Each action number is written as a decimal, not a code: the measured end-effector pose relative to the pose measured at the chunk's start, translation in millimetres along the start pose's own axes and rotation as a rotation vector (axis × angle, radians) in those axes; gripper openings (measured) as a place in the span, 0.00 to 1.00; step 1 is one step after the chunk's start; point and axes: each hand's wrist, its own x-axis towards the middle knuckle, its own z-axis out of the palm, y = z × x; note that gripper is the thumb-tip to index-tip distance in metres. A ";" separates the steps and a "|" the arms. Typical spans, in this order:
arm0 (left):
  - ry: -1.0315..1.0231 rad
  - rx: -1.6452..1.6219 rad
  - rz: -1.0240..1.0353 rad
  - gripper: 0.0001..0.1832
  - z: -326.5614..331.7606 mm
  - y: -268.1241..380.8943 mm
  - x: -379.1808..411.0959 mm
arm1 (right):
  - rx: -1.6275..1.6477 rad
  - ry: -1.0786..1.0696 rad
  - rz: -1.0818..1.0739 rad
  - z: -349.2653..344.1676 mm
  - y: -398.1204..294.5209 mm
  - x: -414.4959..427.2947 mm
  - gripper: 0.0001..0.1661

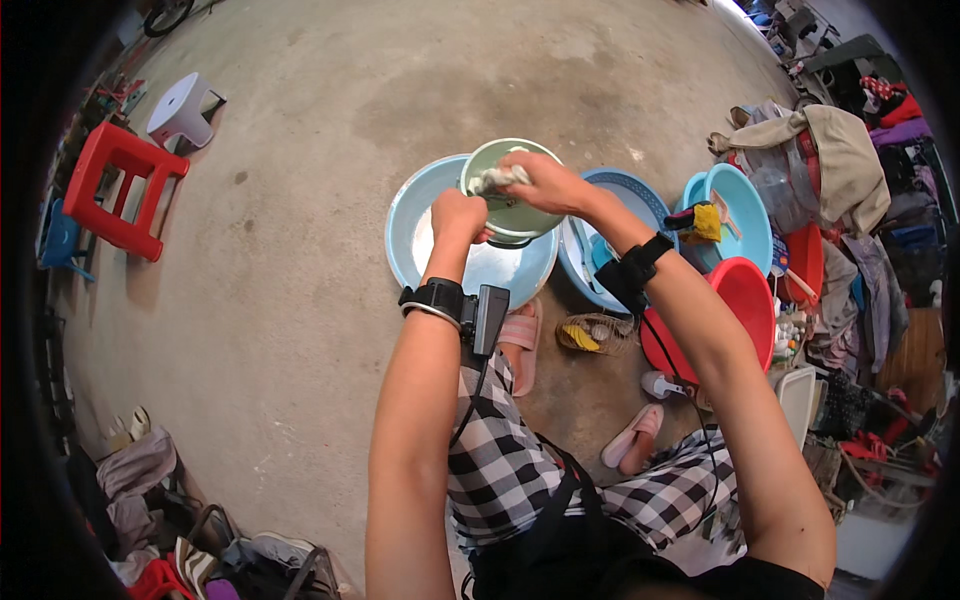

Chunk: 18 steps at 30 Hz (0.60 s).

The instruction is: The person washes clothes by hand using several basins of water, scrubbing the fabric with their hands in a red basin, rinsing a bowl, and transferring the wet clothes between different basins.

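My left hand (457, 214) grips the near-left rim of a pale green basin (534, 219). The green basin is tilted over a wide light-blue basin (405, 240) on the floor. In my right hand (551, 182) is a bunched whitish cloth (501, 178), pressed against the inside of the green basin. Part of the cloth is hidden by my fingers. Close to the right of the wide basin stands a blue basket (641, 196) with a perforated rim, holding blue items that my right forearm partly covers.
A red basin (750, 307) leans at the right, near light-blue basins (742, 202) with a yellow and black sponge or cloth (703, 223). A wire basket (600, 332) and a white scoop (656, 384) lie near my feet. Red (112, 195) and white (180, 109) plastic stools are far left.
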 end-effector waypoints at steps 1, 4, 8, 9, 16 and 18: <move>-0.006 0.000 0.004 0.11 1.9 2.6 -1.1 | -0.043 -0.095 -0.083 1.3 9.6 -4.3 0.24; 0.032 0.053 0.011 0.12 -0.9 4.6 -3.5 | -0.119 -0.243 -0.066 7.4 16.6 -7.7 0.25; 0.007 0.092 0.030 0.11 -2.2 1.0 -3.9 | -0.013 -0.347 0.187 16.4 11.3 7.6 0.23; -0.005 0.072 0.031 0.11 4.2 2.9 -3.7 | 0.067 -0.336 0.310 14.6 16.7 8.5 0.23; -0.032 0.064 0.071 0.12 5.3 -1.8 -2.4 | -0.345 -0.249 0.246 54.3 25.0 1.5 0.26; -0.033 0.078 0.072 0.12 6.4 -0.7 -3.1 | -0.525 -0.391 0.412 51.2 18.3 6.0 0.19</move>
